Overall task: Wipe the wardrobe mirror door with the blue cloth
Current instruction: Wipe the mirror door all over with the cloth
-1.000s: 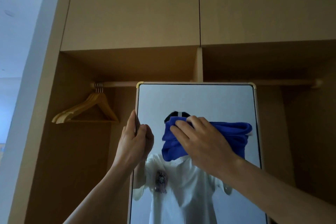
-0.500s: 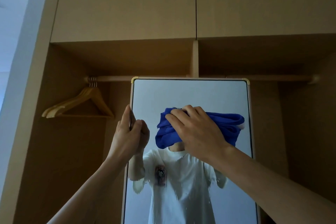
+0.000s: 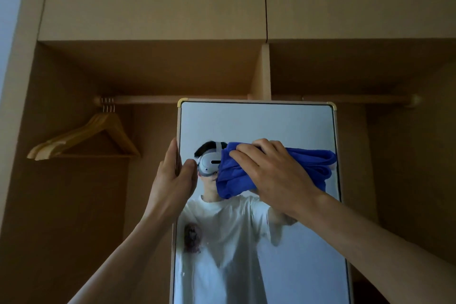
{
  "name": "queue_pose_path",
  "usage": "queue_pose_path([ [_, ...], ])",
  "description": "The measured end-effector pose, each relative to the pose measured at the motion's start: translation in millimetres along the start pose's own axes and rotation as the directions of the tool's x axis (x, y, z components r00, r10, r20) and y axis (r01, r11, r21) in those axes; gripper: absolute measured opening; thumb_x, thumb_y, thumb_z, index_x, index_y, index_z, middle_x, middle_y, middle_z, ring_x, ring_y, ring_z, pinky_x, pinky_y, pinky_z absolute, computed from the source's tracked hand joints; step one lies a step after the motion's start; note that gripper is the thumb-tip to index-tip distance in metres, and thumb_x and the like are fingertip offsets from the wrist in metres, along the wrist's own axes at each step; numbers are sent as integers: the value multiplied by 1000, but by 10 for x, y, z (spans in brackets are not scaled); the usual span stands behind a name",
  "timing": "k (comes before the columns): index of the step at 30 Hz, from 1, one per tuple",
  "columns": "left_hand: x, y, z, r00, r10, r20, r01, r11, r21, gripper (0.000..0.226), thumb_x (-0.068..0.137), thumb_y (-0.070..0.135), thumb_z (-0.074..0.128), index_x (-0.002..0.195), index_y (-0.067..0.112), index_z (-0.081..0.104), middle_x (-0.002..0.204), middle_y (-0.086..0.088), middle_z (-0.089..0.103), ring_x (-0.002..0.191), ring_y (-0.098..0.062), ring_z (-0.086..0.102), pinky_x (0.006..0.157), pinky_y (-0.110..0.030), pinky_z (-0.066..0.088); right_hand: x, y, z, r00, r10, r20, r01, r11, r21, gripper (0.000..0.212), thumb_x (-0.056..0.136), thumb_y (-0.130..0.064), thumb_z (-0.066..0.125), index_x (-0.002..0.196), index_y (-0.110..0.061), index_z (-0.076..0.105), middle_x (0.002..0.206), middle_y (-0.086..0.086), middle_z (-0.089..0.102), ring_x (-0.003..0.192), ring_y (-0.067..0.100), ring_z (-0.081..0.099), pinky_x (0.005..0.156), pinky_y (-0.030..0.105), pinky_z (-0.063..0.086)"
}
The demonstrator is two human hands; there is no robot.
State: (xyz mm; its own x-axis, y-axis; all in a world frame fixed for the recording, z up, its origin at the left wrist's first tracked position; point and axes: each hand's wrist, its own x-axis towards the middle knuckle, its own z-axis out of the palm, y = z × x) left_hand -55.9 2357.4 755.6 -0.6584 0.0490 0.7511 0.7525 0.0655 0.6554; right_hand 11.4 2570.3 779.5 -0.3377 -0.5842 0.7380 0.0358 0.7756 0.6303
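One mirror: left grip wrapped round its left edge; right grip clutches one cloth against glass

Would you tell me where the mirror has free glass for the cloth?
Free: the band of mirror between its top edge and the cloth, and the glass below the right forearm. Crowded: mid-height, where the left grip holds the left edge and the right grip presses the cloth.
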Motion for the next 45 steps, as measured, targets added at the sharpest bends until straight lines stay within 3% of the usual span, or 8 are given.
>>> queue_pose_path([
  [2, -3, -22, -8, 1000, -22, 14, 22, 1000, -23, 44, 98, 36, 48, 130, 66, 45, 101, 18, 72, 108, -23, 68, 95, -52, 57, -3, 5, 28, 1000, 1, 7, -1, 1000, 2, 58, 78, -6, 70, 133, -11, 55, 129, 3, 59, 107, 28, 55, 91, 42, 48],
  [4, 7, -35, -18, 1000, 0, 9, 0, 1000, -12, 49, 94, 39, 47, 134, 66, 42, 102, 14, 73, 108, -30, 68, 96, -60, 55, 1, 1, 44, 1000, 1, 17, -1, 1000, 1, 59, 78, -9, 73, 134, -12, 55, 130, 2, 59, 108, 27, 55, 93, 41, 47],
  [11, 12, -82, -28, 999, 36, 28, -36, 999, 4, 61, 88, 48, 44, 148, 55, 34, 103, 20, 69, 109, -21, 65, 97, -57, 54, 44, 28, 29, 1000, -4, 17, 4, 1000, -23, 65, 73, -11, 80, 133, -11, 55, 127, 2, 60, 104, 26, 56, 87, 42, 50],
  [15, -1, -125, 10, 997, 71, 6, -71, 997, 25, 48, 102, 32, 49, 146, 50, 38, 98, 33, 67, 96, -6, 66, 86, -34, 57, 138, 153, -59, 1000, 30, -3, -30, 998, -51, 59, 75, -10, 77, 130, -9, 57, 126, 6, 61, 106, 29, 56, 88, 45, 50],
  [18, 2, -146, 34, 999, 42, -27, -42, 999, 18, 63, 90, 53, 51, 149, 58, 29, 107, 23, 68, 101, -15, 66, 88, -44, 58, 297, 364, -171, 994, 99, -36, -103, 989, -104, 50, 82, -7, 65, 131, -10, 55, 129, 8, 59, 112, 31, 53, 93, 47, 47],
  [21, 32, -146, 81, 996, 16, -87, -14, 999, 31, 64, 102, 38, 53, 157, 48, 22, 113, 28, 53, 93, -2, 54, 90, -36, 48, 399, 524, -226, 986, 158, -45, -162, 981, -104, 54, 80, -6, 64, 133, -11, 53, 133, 7, 58, 116, 31, 50, 98, 47, 43],
  [35, -37, -163, 169, 987, -44, -154, 65, 989, 133, 75, 101, 40, 59, 161, 44, 13, 166, 2, 29, 148, -28, 37, 116, -57, 39, -200, 189, 38, 995, -57, 82, 63, 996, -67, 50, 83, -26, 48, 130, -10, 53, 122, 6, 59, 102, 29, 53, 91, 44, 46],
  [45, -51, -62, 210, 983, -52, -176, 75, 989, 128, 76, 101, 40, 59, 161, 45, 13, 168, 2, 26, 150, -30, 34, 114, -57, 39, 302, 683, -123, 990, 132, -41, -136, 980, -147, 49, 81, -12, 66, 128, -13, 54, 126, 8, 58, 109, 32, 51, 93, 47, 44],
])
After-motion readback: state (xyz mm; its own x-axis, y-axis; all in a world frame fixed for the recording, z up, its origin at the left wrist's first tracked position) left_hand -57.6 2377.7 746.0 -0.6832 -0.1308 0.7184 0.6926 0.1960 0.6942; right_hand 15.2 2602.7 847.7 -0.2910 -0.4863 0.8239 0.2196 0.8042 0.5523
